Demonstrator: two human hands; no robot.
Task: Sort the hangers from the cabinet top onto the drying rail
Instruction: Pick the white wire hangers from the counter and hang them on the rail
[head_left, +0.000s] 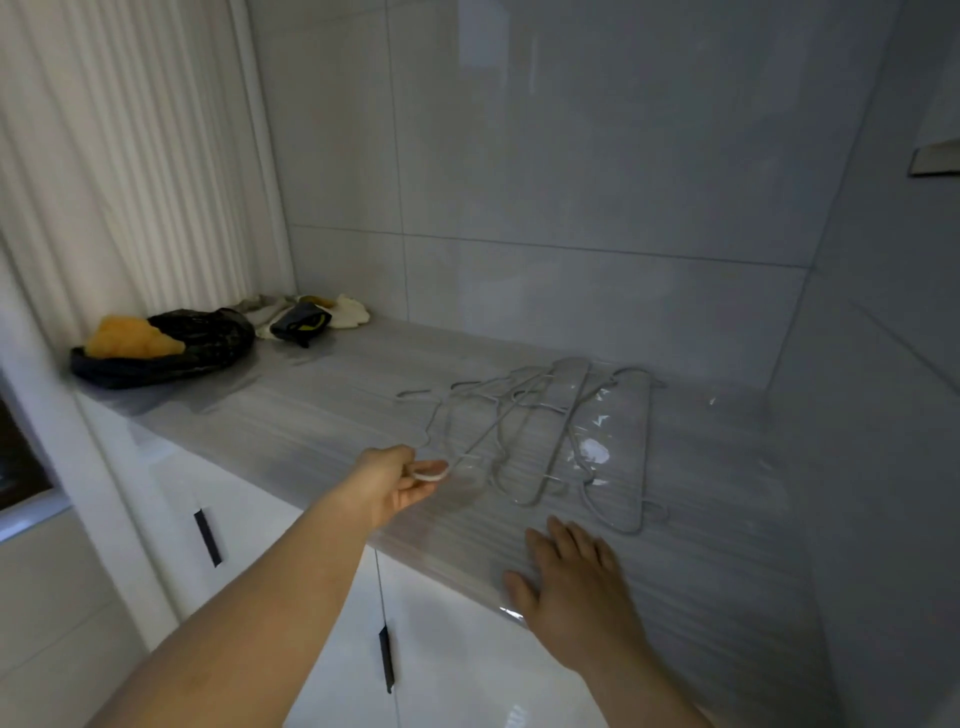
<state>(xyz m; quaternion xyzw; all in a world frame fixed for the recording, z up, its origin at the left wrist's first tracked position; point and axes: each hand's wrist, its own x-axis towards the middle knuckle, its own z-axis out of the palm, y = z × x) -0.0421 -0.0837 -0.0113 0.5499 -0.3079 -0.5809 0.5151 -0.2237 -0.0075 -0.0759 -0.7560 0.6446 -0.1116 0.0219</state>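
- On the cabinet top (311, 415), a striped grey surface under a glossy clear cover, a loose heap of pale hangers (545, 431) lies right of centre, close to the tiled wall (571, 156).
- The hangers overlap and cross one another; the thin wire ones lie to the left, and two broader flat ones (631, 447) lie along the heap's right side.
- The left hand (395, 483) reaches in over the front edge, thumb and fingers pinching the pale near end of a thin hanger (434, 472) at the heap's near-left corner.
- Whether that hanger is lifted off the surface cannot be told.
- The right hand (571, 582) rests palm down on the cabinet top near its front edge, fingers straight and slightly spread, holding nothing, just short of the nearest hanger.
- At the far left end of the top sits a dark bag (208, 343) with something orange (130, 338) in it.
- Beside it, against the wall, lies a small pile of pale cloths (353, 312).
- Below the top are white cabinet doors with black handles (208, 538).
- A pleated pale curtain (130, 156) hangs at the left.
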